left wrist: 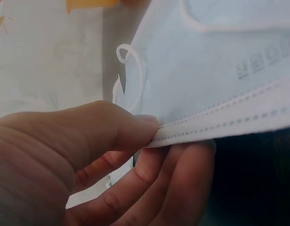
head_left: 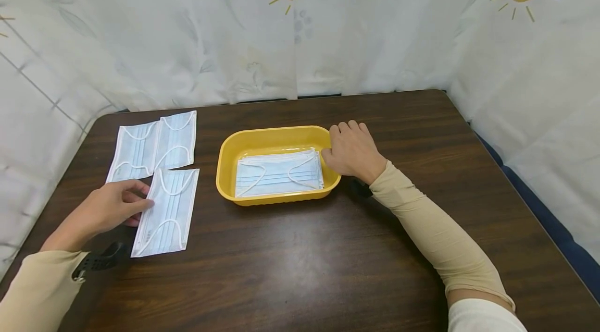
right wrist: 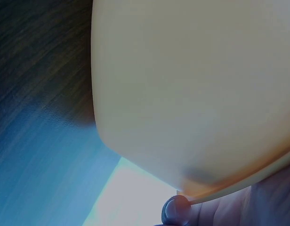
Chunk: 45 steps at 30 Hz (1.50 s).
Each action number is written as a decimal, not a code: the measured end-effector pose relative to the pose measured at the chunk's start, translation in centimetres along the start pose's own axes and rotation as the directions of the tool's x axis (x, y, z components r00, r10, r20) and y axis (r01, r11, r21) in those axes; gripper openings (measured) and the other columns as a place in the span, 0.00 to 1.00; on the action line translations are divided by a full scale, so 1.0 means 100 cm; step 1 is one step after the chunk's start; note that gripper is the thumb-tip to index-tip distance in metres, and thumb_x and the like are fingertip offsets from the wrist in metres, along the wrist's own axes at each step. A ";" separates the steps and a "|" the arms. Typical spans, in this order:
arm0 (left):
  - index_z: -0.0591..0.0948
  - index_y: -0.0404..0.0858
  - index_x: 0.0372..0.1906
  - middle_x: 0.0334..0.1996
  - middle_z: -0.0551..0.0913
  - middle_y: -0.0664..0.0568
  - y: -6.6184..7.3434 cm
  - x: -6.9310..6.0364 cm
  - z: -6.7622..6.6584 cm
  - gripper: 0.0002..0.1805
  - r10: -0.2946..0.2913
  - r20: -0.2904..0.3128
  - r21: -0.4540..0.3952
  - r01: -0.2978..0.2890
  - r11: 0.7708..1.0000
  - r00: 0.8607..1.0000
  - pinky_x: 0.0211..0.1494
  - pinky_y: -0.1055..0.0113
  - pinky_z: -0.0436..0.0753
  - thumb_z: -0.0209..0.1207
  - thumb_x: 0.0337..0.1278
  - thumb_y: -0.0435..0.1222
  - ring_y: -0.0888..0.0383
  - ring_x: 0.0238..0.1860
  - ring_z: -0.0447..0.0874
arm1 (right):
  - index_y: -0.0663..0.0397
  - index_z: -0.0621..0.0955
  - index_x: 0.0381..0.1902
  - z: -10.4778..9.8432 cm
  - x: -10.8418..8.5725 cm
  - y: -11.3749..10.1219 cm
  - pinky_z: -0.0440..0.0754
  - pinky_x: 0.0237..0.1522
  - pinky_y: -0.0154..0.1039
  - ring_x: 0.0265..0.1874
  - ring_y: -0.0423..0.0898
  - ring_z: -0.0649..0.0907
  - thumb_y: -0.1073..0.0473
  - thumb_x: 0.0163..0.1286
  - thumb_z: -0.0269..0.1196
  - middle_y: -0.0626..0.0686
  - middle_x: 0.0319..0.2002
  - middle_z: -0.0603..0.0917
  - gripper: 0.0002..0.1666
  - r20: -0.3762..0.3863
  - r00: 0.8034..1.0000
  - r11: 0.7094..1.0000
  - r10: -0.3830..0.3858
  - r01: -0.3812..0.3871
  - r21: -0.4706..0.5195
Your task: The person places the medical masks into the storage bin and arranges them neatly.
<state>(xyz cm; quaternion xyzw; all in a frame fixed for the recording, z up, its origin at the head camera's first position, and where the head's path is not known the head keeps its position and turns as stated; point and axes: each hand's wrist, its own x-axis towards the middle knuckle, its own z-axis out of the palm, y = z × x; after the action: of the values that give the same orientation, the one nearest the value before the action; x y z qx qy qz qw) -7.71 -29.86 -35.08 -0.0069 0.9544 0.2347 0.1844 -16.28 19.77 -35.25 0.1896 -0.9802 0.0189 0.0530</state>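
My left hand (head_left: 110, 207) pinches the left edge of a light blue mask (head_left: 166, 212) between thumb and fingers; the left wrist view shows the thumb on top of the mask's edge (left wrist: 220, 110) and fingers beneath. Two more masks (head_left: 136, 149) lie just behind it, side by side. My right hand (head_left: 353, 150) grips the right end of a yellow tray (head_left: 272, 135), fingers curled at its rim. Inside the tray lies a stack of masks (head_left: 278, 173) with white ear loops. In the right wrist view the tray's outer wall (right wrist: 192, 84) fills most of the picture, with fingertips at its rim.
The dark wooden table (head_left: 290, 259) extends around the tray and masks. A white curtain (head_left: 375, 35) with printed shapes hangs behind the table and along both sides. Dark blue material (head_left: 539, 207) shows beyond the table's right edge.
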 end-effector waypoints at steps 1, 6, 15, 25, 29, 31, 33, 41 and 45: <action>0.72 0.22 0.59 0.37 0.89 0.34 0.000 0.000 0.000 0.25 0.002 0.002 -0.008 -0.002 1.000 1.000 0.34 0.60 0.89 0.63 0.67 0.36 0.53 0.30 0.91 | 0.58 0.75 0.36 0.000 0.000 0.000 0.71 0.41 0.48 0.34 0.56 0.74 0.50 0.68 0.48 0.56 0.32 0.78 0.17 0.001 1.000 1.000 0.000 0.000 0.001; 0.71 0.22 0.60 0.37 0.89 0.37 0.000 -0.001 -0.001 0.25 0.021 0.004 -0.041 -0.021 0.999 1.000 0.35 0.60 0.89 0.62 0.68 0.36 0.53 0.31 0.91 | 0.59 0.75 0.37 0.000 0.000 0.000 0.72 0.43 0.49 0.35 0.56 0.75 0.50 0.69 0.48 0.56 0.33 0.79 0.17 0.011 1.000 1.000 0.004 -0.004 0.005; 0.70 0.22 0.63 0.38 0.88 0.43 0.001 -0.003 -0.002 0.26 0.069 0.005 -0.061 -0.069 0.996 0.998 0.37 0.62 0.89 0.61 0.70 0.36 0.60 0.32 0.88 | 0.59 0.76 0.38 -0.001 -0.001 0.000 0.72 0.43 0.49 0.36 0.56 0.75 0.50 0.69 0.48 0.56 0.33 0.79 0.18 0.006 1.000 1.000 0.003 -0.003 0.004; 0.70 0.22 0.62 0.41 0.89 0.38 0.003 -0.002 -0.005 0.25 0.092 0.000 -0.084 -0.091 0.992 0.996 0.37 0.62 0.90 0.61 0.70 0.35 0.62 0.32 0.88 | 0.59 0.76 0.38 0.000 -0.001 -0.001 0.71 0.42 0.48 0.35 0.56 0.75 0.50 0.69 0.49 0.56 0.33 0.79 0.18 0.012 1.000 1.000 0.006 -0.006 0.005; 0.70 0.22 0.62 0.41 0.89 0.37 0.005 -0.003 -0.008 0.25 0.099 -0.002 -0.078 -0.099 0.992 0.995 0.37 0.62 0.90 0.61 0.70 0.35 0.62 0.32 0.88 | 0.58 0.75 0.35 0.001 -0.001 0.000 0.71 0.41 0.48 0.34 0.56 0.75 0.50 0.68 0.49 0.56 0.32 0.78 0.17 -0.011 1.000 1.000 -0.002 0.002 0.007; 0.70 0.22 0.62 0.41 0.89 0.38 0.006 -0.002 -0.009 0.24 0.104 -0.007 -0.080 -0.104 0.991 0.995 0.37 0.62 0.90 0.61 0.70 0.35 0.62 0.32 0.88 | 0.58 0.75 0.35 0.001 -0.001 0.000 0.71 0.41 0.48 0.34 0.56 0.75 0.50 0.68 0.49 0.56 0.32 0.78 0.17 -0.012 1.000 1.000 -0.003 0.003 0.009; 0.71 0.23 0.61 0.40 0.89 0.38 0.006 -0.002 -0.009 0.23 0.116 -0.015 -0.082 -0.117 0.990 0.993 0.36 0.64 0.89 0.61 0.70 0.34 0.63 0.31 0.88 | 0.58 0.75 0.36 0.001 -0.001 0.000 0.71 0.41 0.48 0.35 0.56 0.75 0.50 0.68 0.49 0.56 0.32 0.78 0.17 -0.008 1.000 1.000 0.000 0.000 0.010; 0.74 0.29 0.59 0.42 0.90 0.38 0.011 -0.002 -0.016 0.19 0.175 -0.026 -0.043 -0.176 0.983 0.984 0.35 0.67 0.88 0.60 0.71 0.34 0.64 0.28 0.88 | 0.59 0.76 0.37 -0.001 -0.001 -0.001 0.72 0.43 0.49 0.35 0.56 0.75 0.50 0.68 0.49 0.57 0.34 0.79 0.18 0.003 1.000 1.000 0.005 -0.005 0.013; 0.74 0.30 0.59 0.43 0.90 0.39 0.016 -0.001 -0.021 0.18 0.186 -0.018 -0.052 -0.187 0.981 0.982 0.36 0.67 0.88 0.60 0.71 0.34 0.62 0.28 0.89 | 0.59 0.76 0.39 -0.002 0.000 -0.001 0.73 0.45 0.50 0.37 0.57 0.76 0.49 0.69 0.48 0.57 0.35 0.80 0.19 0.016 1.000 1.000 0.011 -0.011 0.012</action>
<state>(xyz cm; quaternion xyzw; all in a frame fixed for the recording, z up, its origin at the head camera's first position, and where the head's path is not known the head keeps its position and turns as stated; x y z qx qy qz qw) -8.50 -29.37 -32.58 0.0760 0.9454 0.2761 0.1553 -16.18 19.69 -35.09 0.1848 -0.9815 0.0235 0.0438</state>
